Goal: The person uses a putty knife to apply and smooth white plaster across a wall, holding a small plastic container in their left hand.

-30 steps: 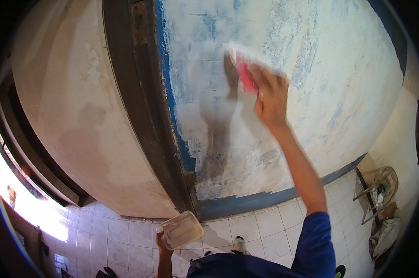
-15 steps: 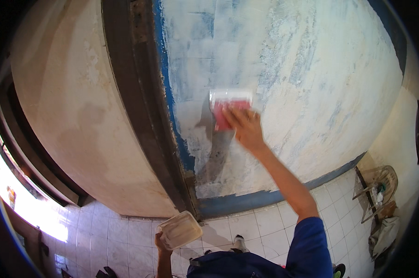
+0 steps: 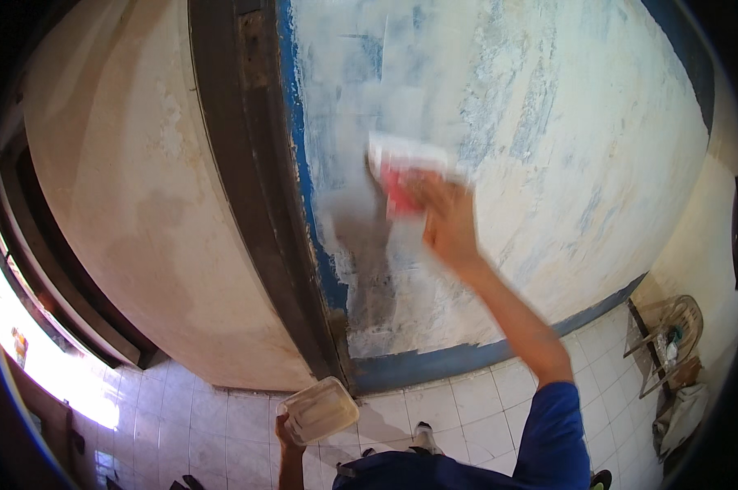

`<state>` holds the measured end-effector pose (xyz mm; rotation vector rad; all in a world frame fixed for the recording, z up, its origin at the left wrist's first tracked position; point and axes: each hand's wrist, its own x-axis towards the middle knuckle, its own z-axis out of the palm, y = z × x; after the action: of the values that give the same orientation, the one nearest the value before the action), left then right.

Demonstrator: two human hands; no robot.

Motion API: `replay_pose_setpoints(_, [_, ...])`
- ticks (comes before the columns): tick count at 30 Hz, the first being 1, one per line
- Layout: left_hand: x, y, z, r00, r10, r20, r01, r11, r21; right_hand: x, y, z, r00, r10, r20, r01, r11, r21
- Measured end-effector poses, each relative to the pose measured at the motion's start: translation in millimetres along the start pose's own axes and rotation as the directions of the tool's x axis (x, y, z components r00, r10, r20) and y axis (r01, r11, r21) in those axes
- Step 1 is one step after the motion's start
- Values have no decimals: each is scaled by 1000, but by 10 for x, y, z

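Observation:
My right hand point(image 3: 449, 216) is closed on a red putty spreader point(image 3: 403, 189) with a broad pale blade, smeared a little by motion. The blade's edge lies at or very close to the wall point(image 3: 516, 245), which is blotched with white filler over blue. Whether it touches cannot be made out. Low at the left, my left hand point(image 3: 287, 431) grips a shallow rectangular plastic tray point(image 3: 354, 412) by its side. The tray is tilted, with pale residue on its inside.
A dark post point(image 3: 258, 188) runs down the wall's left edge, beside a beige wall section point(image 3: 132, 204). Along the bottom runs a blue band point(image 3: 434, 365) above white floor tiles point(image 3: 475, 398). A chair point(image 3: 686, 322) holding small items stands at the right, near a pale cloth point(image 3: 683, 416).
My right hand and the spreader have moved up the wall and slightly right. The tray in my left hand has barely shifted.

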<state>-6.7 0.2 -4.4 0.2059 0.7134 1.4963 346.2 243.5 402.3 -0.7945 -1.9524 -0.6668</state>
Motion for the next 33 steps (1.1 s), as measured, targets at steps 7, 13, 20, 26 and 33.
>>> replay_pose_setpoints(7, [-86,36,304,999,38,-7,-38,999,22,2200,360,-735,909,-282,-305,170,923,-346])
replay_pose_setpoints(13, [-133,50,214,999,46,-6,-46,999,-9,1245,124,65,973,-165,-161,93,919,-383])
replay_pose_setpoints(20, [-7,34,105,1000,16,-6,-15,998,55,-1450,-450,1074,976,-57,210,100,974,-203])
replay_pose_setpoints(26, [32,85,-56,998,59,-17,-58,997,53,-1739,-762,1052,949,-73,306,85,996,-26])
replay_pose_setpoints(33, [-107,106,259,1000,21,-23,-18,996,89,1311,-334,-53,950,-172,-260,124,974,-192])
